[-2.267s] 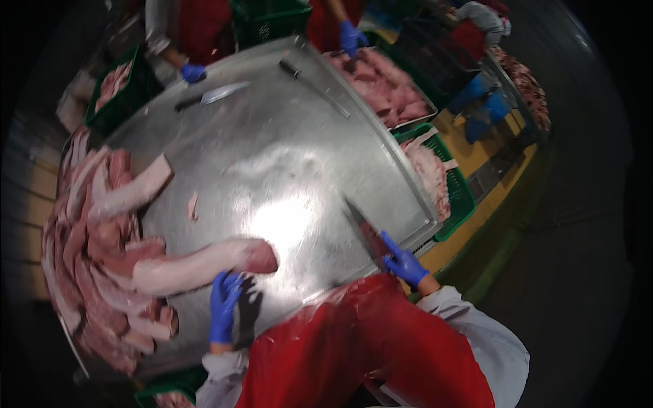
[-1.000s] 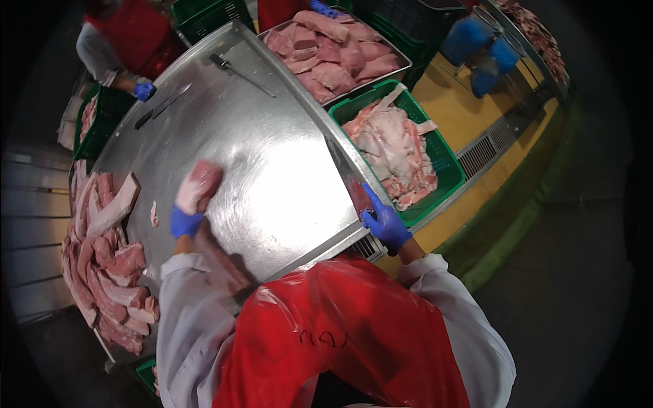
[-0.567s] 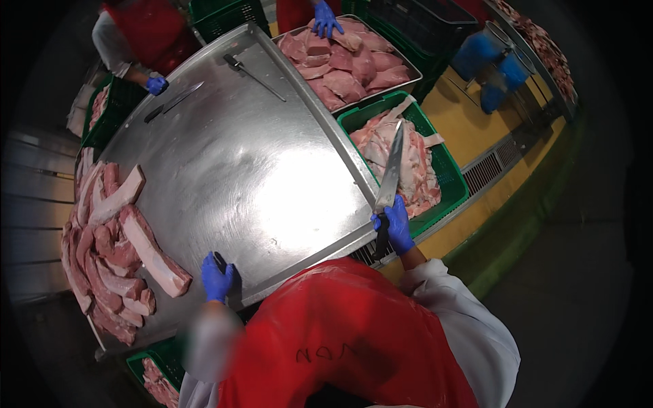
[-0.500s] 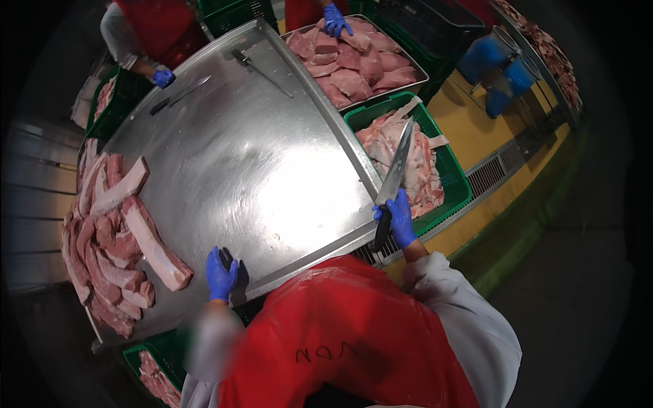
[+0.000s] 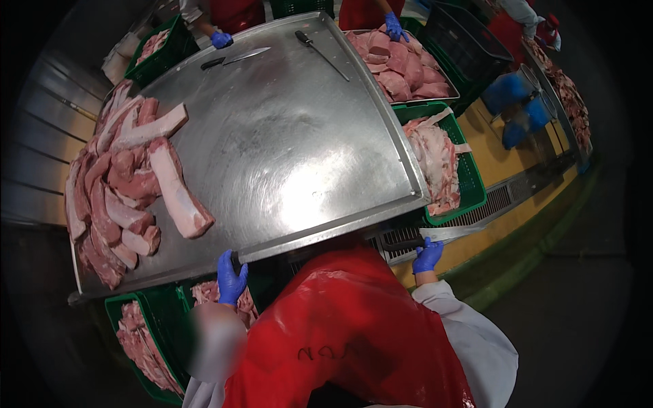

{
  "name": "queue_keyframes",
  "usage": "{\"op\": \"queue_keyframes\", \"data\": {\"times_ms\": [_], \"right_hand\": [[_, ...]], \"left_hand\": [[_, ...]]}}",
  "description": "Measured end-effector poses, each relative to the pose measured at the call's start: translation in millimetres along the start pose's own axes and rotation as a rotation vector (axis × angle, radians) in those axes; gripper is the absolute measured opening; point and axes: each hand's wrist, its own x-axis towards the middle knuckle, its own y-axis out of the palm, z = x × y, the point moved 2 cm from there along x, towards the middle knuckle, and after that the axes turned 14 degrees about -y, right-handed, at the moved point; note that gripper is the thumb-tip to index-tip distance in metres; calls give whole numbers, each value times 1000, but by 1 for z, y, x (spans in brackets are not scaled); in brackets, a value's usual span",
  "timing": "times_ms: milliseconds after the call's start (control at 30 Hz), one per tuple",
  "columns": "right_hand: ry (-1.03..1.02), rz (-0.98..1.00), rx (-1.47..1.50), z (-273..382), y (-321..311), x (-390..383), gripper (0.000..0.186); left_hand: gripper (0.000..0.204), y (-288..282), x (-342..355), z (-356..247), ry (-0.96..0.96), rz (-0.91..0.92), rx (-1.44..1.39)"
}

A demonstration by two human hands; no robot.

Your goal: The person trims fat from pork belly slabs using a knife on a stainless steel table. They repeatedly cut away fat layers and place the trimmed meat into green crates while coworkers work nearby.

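Note:
My right hand (image 5: 428, 256), in a blue glove, is closed round a knife (image 5: 452, 234) just off the table's right corner. Its blade points right and its black handle sticks out to the left. At the near edge of the steel table (image 5: 272, 163), my gloved left hand (image 5: 232, 280) is closed on a black handle (image 5: 235, 259); whatever it belongs to is hidden. Long strips of meat (image 5: 122, 197) lie heaped on the table's left side, and one pale strip (image 5: 178, 194) rests at the heap's right.
At the table's far side lie another knife (image 5: 235, 58) and a sharpening steel (image 5: 323, 54). A green crate of trimmings (image 5: 469, 170) and a tray of meat pieces (image 5: 452, 95) stand right. Co-workers' gloved hands (image 5: 221, 39) (image 5: 394, 27) show beyond. Another meat crate (image 5: 146, 299) stands near left.
The table has shifted up and right in view. My right hand has moved down with the knife, its blade swinging from upward to rightward. My left hand has come back to the table's near edge.

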Motion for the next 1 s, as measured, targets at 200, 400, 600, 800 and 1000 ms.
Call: {"op": "queue_keyframes", "data": {"times_ms": [200, 400, 600, 800, 1000], "right_hand": [[387, 44, -67, -138, 32, -51, 34], [529, 217, -76, -219, 127, -128, 33], [682, 198, 621, -244, 183, -157, 31], [698, 401, 1112, -214, 195, -169, 48], [712, 257, 1033, -184, 210, -191, 61]], "left_hand": [[62, -19, -66, 51, 21, -7, -42], [57, -65, -181, 151, -139, 93, -65], [53, -84, -279, 234, -622, 317, -258], [51, -64, -313, 247, -826, 286, -468], [50, -74, -301, 226, -734, 251, -427]]}}
